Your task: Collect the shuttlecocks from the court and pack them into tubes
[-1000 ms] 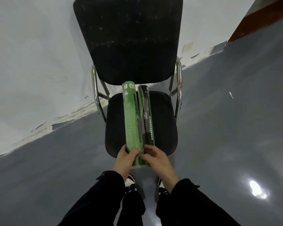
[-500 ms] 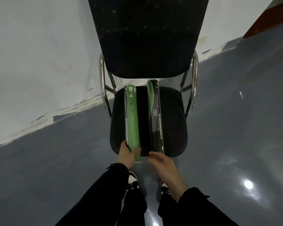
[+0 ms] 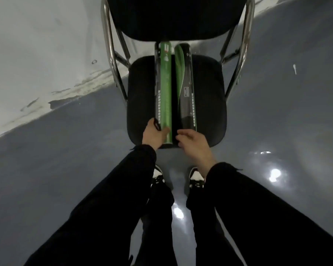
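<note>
Two shuttlecock tubes lie side by side, lengthwise, on the black seat of a chair (image 3: 210,104). The green tube (image 3: 165,89) is on the left and the dark tube with a green stripe (image 3: 186,87) is on the right. My left hand (image 3: 154,135) grips the near end of the green tube, thumb on its left side. Just in front of the dark tube's near end is my right hand (image 3: 193,142), its fingers relaxed and holding nothing. Whether it touches the tube I cannot tell.
The chair has a chrome frame (image 3: 112,60) and a black backrest (image 3: 173,16), and stands near a scuffed white wall (image 3: 37,54). A small white object (image 3: 294,69) lies on the glossy grey floor to the right. My shoes (image 3: 195,177) stand below the seat edge.
The two tubes, held together at first, now lie apart on the seat. My right hand has come off the dark tube. The view has moved closer to the chair.
</note>
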The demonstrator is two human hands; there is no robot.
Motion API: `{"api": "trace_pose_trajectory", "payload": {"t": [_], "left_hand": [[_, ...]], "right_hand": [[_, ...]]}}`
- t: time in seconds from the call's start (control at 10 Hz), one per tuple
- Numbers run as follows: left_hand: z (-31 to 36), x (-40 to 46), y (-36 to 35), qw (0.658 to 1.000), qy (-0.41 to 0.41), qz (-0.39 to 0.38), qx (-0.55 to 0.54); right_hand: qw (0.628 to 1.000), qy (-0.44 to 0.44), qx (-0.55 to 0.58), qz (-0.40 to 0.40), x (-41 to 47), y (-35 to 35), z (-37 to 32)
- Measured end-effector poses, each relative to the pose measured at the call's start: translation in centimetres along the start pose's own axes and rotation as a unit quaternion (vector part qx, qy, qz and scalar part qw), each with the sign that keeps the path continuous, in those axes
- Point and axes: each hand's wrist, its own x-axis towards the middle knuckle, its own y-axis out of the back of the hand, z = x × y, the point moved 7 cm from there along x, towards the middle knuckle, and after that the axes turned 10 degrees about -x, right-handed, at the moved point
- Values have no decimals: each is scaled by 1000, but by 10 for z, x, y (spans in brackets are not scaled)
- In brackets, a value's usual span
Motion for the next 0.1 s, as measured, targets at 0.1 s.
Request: {"api": "trace_pose_trajectory", "payload": {"t": [0.1], "left_hand": [[21,-16,12,996,-40,78,-13]], "right_hand": [[999,-3,33,39,1,5,-1]]}}
